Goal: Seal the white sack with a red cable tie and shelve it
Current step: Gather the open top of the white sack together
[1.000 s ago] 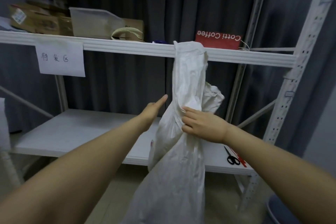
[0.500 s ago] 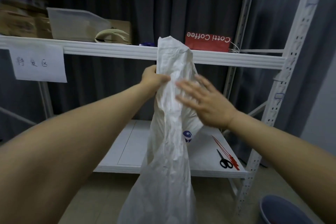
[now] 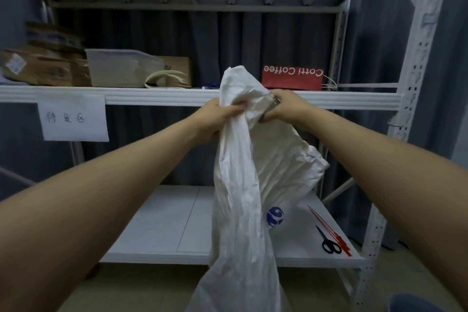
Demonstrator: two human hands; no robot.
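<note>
Gathering the neck tighter looked like the sound way on: the left hand (image 3: pixel 215 119) and right hand (image 3: pixel 281 106) both clenched the white sack (image 3: pixel 240 197) near its mouth, held up before the upper shelf (image 3: pixel 152 96). Crumpled, limp, with a blue logo, it hung past the lower shelf (image 3: pixel 164 223), where red cable ties (image 3: pixel 329 230) lay beside scissors (image 3: pixel 329 243).

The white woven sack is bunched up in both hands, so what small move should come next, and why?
Probably keep the left hand clamped on the white woven sack neck and free the right hand to fetch a red cable tie lying beside the black scissors on the lower white shelf; no tie circles the neck yet.
</note>
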